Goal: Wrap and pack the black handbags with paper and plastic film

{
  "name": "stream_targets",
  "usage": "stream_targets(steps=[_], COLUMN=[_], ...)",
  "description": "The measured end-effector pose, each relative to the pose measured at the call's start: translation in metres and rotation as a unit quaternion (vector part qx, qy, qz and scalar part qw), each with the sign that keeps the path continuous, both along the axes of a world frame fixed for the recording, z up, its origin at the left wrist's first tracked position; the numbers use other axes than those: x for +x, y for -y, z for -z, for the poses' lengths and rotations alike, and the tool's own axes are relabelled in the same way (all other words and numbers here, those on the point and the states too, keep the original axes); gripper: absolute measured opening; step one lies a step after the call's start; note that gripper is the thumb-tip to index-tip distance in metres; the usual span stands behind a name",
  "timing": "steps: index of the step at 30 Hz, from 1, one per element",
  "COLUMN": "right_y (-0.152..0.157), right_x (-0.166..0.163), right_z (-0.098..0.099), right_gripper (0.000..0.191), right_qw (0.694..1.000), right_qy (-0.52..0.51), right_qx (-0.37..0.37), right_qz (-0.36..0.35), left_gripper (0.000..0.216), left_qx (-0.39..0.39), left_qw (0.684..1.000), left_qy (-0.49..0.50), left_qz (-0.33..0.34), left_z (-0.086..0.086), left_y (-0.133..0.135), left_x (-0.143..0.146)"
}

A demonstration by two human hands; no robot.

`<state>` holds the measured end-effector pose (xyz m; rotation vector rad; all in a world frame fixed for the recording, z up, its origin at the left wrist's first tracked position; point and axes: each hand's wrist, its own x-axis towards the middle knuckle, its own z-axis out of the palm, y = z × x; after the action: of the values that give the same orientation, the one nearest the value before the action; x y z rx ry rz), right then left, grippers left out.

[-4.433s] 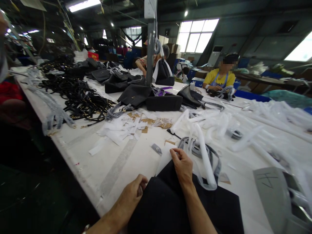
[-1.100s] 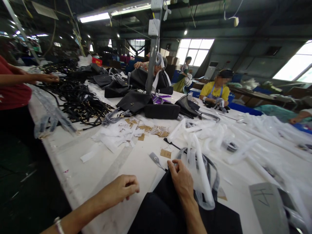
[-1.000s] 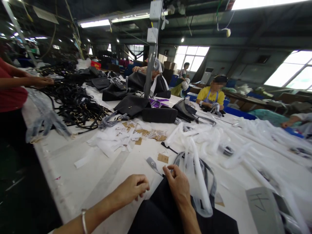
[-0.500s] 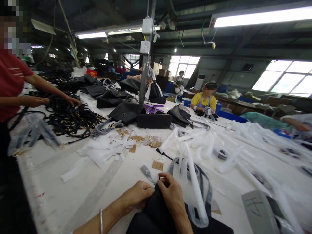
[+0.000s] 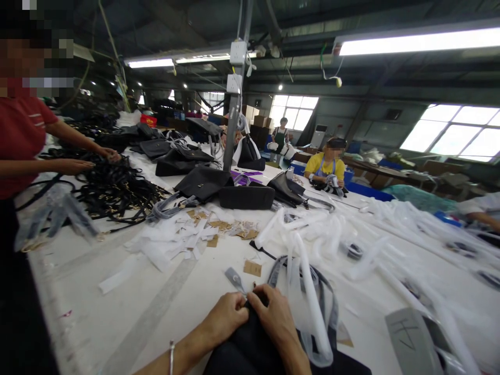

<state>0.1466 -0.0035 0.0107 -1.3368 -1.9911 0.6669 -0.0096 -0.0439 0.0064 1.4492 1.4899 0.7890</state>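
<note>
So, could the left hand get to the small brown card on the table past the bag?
Probably yes. The brown card lies in the open just beyond the left hand, with only a grey tag beside the path. The hand is pinching the bag, so it must let go.

a long white table (image 5: 128, 307) carries black bags (image 5: 203, 182), black straps (image 5: 113, 190), paper scraps (image 5: 175, 242) and plastic sleeves (image 5: 336, 234).

Left hand (image 5: 227, 316) pinches black bag (image 5: 248, 355); right hand (image 5: 274, 322) too.
</note>
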Motion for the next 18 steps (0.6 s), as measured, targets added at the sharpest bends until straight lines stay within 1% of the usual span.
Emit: stream_targets(steps=[2,5,7,10,12,14,16,18], right_y=[0.001,0.003,0.004,0.005,0.005,0.005,0.004,0.003], right_x=[0.001,0.003,0.005,0.009,0.011,0.014,0.016,0.017], right_z=[-0.002,-0.005,-0.006,-0.006,-0.008,-0.011,-0.016,-0.021], right_gripper=[0.016,0.024,0.024,0.023,0.027,0.030,0.025,0.018], right_qw=[0.999,0.996,0.995,0.995,0.994,0.994,0.994,0.993], right_qy=[0.041,0.084,0.097,0.104,0.104,0.101,0.076,0.030], right_qx=[-0.002,-0.002,0.000,-0.006,-0.018,-0.035,-0.065,-0.106], right_qz=[0.008,0.011,0.002,-0.009,-0.016,-0.027,-0.037,-0.040], left_gripper=[0.003,0.007,0.008,0.009,0.012,0.018,0.023,0.026], left_qx=[0.019,0.042,0.050,0.068,0.088,0.107,0.125,0.142], left_qw=[0.999,0.987,0.974,0.956,0.939,0.915,0.889,0.871], left_qy=[-0.049,-0.156,-0.219,-0.281,-0.324,-0.371,-0.413,-0.438], left_qz=[0.004,0.014,0.026,0.053,0.079,0.117,0.156,0.173], left_z=[-0.002,-0.006,-0.008,-0.013,-0.017,-0.020,-0.022,-0.021], left_y=[0.000,0.000,0.002,0.004,0.005,0.007,0.009,0.010], left_x=[0.000,0.000,0.000,0.000,0.002,0.005,0.007,0.009])
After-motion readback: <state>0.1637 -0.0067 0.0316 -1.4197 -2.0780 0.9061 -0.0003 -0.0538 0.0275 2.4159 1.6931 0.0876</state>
